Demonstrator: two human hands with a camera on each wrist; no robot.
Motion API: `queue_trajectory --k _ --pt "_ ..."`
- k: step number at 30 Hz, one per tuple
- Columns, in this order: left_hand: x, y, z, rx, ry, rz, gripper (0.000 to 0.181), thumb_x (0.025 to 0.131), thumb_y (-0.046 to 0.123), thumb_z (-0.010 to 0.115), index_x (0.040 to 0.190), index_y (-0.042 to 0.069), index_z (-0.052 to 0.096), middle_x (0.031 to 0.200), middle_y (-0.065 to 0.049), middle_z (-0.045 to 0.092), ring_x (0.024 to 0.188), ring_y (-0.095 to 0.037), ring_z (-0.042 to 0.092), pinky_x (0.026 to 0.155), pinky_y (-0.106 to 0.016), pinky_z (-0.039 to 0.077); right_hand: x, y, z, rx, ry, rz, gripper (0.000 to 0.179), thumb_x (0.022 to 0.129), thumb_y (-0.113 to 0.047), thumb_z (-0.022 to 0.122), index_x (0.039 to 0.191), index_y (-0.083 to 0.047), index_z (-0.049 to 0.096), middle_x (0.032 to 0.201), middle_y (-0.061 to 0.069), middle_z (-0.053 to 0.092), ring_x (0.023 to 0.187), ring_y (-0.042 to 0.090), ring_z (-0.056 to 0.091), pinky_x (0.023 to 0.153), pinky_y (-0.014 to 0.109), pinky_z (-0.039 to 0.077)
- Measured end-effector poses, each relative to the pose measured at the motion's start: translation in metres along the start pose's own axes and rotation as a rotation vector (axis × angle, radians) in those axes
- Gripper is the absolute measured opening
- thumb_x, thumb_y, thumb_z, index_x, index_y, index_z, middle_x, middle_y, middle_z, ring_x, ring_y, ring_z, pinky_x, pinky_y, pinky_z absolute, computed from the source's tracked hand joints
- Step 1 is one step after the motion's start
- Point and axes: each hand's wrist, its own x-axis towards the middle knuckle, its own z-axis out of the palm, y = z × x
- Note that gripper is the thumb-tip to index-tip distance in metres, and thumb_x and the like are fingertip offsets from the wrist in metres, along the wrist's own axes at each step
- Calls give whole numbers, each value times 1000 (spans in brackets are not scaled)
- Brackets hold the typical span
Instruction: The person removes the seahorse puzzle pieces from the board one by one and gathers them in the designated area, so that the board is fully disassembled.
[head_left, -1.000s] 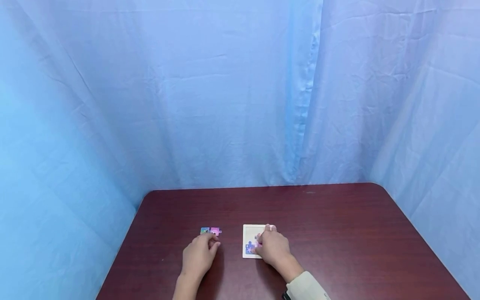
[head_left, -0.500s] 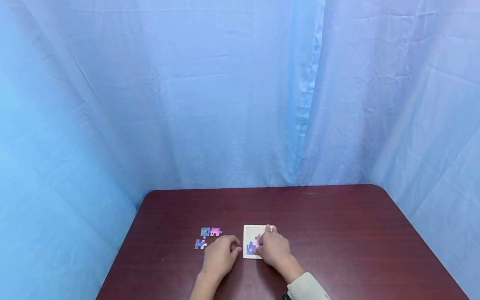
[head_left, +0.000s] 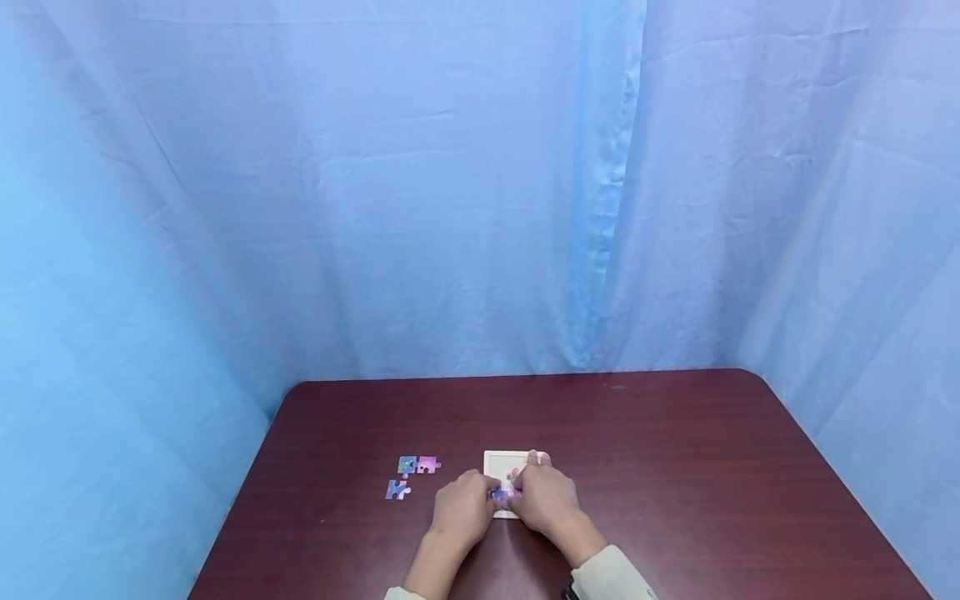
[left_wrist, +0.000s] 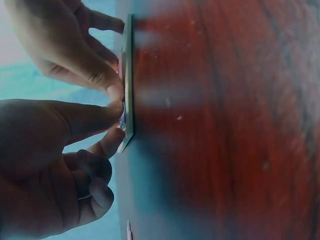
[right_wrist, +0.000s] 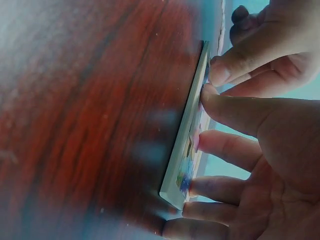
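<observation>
In the head view my left hand (head_left: 463,507) is at the left side of a cream puzzle tray (head_left: 491,462). Its thumb and index finger pinch a blue-purple puzzle piece (left_wrist: 123,120) low against the tray; the other fingers are curled. My right hand (head_left: 549,497) lies over the tray's right half, hiding much of it. In the right wrist view its fairly straight fingers rest on the tray and on a pink piece (right_wrist: 196,142). Its thumb presses close to the left thumb. Colourful pieces (right_wrist: 184,177) lie along that side of the tray.
Left of the tray, several loose puzzle pieces lie on the dark red table (head_left: 660,467): a blue-green one (head_left: 407,464), a pink one (head_left: 427,465) and a blue-purple one (head_left: 396,490). Pale blue curtains (head_left: 450,208) hang around the table's back and sides.
My left hand has moved right, from the loose pieces to the tray, uncovering pieces on the table. My right hand has stayed on the tray.
</observation>
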Motion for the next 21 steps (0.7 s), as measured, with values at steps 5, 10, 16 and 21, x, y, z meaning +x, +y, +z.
queue_trajectory --k 5,10,16,21 --pt "1 1 3 -27 -10 -22 22 81 14 85 101 23 85 91 -4 79 79 -28 76 61 -43 56 -2 0 0 9 1 -4 15 84 -35 84 76 -23 79 143 25 66 123 44 70 75 59 59" --pt "5 1 3 -62 -7 -50 24 78 11 87 100 19 84 95 -7 81 80 -29 77 62 -44 57 -3 0 -3 -6 -36 -16 12 89 -30 80 93 -19 84 148 28 60 138 44 61 83 62 59" --pt "6 0 3 -76 -19 -72 26 76 11 88 101 14 82 95 -8 79 82 -29 75 66 -44 57 -1 0 -3 -21 -57 -13 15 89 -27 81 103 -22 85 151 28 58 142 42 58 85 61 59" --pt "4 0 4 -89 -29 -69 25 76 8 87 100 11 80 92 -6 72 78 -27 71 66 -43 56 -2 0 -3 -22 -51 -9 13 88 -27 82 100 -23 85 149 28 59 136 43 62 79 58 60"
